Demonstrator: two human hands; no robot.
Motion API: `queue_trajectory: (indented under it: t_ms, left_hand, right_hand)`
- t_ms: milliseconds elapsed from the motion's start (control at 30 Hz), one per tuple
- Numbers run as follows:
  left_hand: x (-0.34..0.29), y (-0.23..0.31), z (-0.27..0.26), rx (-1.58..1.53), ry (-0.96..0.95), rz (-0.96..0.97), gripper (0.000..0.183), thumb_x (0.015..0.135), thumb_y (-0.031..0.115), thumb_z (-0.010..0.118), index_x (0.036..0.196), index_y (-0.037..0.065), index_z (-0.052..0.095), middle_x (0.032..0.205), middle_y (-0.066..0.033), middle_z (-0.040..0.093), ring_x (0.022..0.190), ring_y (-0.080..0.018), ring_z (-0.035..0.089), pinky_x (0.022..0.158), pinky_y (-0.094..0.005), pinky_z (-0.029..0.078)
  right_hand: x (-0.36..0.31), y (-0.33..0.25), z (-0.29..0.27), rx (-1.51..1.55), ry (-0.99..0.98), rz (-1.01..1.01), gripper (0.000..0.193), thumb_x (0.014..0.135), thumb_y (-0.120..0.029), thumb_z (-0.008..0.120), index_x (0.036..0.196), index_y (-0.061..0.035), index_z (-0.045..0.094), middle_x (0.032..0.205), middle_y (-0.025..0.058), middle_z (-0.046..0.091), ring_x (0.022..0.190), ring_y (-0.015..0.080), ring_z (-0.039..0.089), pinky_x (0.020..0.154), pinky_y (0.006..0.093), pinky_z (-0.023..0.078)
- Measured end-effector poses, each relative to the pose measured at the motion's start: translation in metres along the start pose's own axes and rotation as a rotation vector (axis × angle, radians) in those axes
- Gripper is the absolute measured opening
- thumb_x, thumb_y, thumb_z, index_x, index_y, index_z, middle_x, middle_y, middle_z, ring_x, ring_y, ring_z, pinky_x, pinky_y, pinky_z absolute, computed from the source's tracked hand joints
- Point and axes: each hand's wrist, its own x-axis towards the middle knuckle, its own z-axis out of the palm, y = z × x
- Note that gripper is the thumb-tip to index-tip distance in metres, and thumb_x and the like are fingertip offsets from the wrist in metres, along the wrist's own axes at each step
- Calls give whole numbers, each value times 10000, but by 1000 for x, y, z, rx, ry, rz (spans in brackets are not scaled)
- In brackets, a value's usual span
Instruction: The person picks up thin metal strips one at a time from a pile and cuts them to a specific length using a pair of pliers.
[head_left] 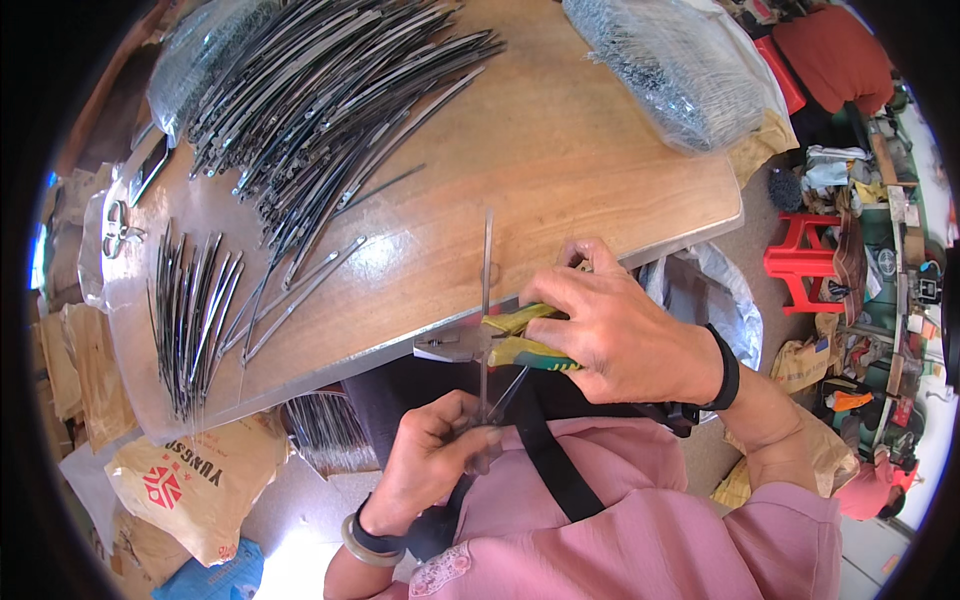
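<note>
My left hand (432,455) is closed in a pinch on the lower end of a long thin metal strip (487,262), which stands almost straight up in front of my lap. My right hand (610,325) grips a pair of pliers (455,344) with yellow and green handles, their jaws pointing left. The strip passes by the pliers near the pivot; whether they touch it, I cannot tell. A second thin rod (512,390) slants from below the pliers down to my left fingers. Both hands are at the table's near edge.
On the wooden table (560,150) lie a big heap of dark metal strips (310,100) and a smaller row (190,320). Scissors (121,230) rest at the left edge. Plastic-wrapped bundles (680,80) sit at the back right. A red stool (803,260) stands on the floor.
</note>
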Motion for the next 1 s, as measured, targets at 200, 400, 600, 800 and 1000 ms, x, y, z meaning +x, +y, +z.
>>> queue_trajectory:
  t_ms: [200, 400, 600, 800, 1000]
  left_hand:
    - [-5, 16, -31, 92, -88, 268, 258, 852, -94, 598, 1101, -63, 658, 1125, -104, 630, 990, -171, 607, 881, -278, 476]
    - [0, 35, -16, -114, -71, 64, 367, 879, 81, 680, 1211, -34, 578, 1040, -85, 672, 921, -168, 636, 793, -283, 519]
    - [4, 31, -15, -254, -160, -41, 389, 875, 175, 699, 1179, -28, 567, 942, -137, 672, 755, -224, 657, 644, -331, 542]
    - [6, 27, -9, -152, -181, -103, 284, 918, 184, 620, 1080, -44, 572, 840, -136, 648, 629, -209, 620, 543, -288, 483]
    - [10, 17, 9, -118, -5, 134, 149, 939, 139, 581, 988, -2, 572, 661, -87, 543, 489, -188, 500, 430, -294, 390]
  right_hand:
    - [3, -16, -13, 63, 43, -34, 253, 578, -67, 649, 820, 6, 639, 981, 128, 545, 877, 283, 559, 910, 469, 346]
    - [13, -26, -11, 57, 128, -102, 155, 668, -107, 642, 785, -7, 662, 851, 110, 528, 835, 249, 561, 831, 430, 366]
    - [14, -23, -4, 74, 90, -81, 138, 672, -97, 646, 775, -7, 664, 859, 115, 531, 819, 250, 570, 820, 427, 366]
    - [17, -21, -1, 123, 63, -96, 181, 618, -89, 669, 785, -20, 659, 892, 112, 534, 850, 248, 572, 838, 439, 359]
    - [17, -16, -1, 63, 156, -84, 233, 572, -84, 700, 795, -34, 654, 953, 105, 564, 876, 251, 575, 869, 471, 350]
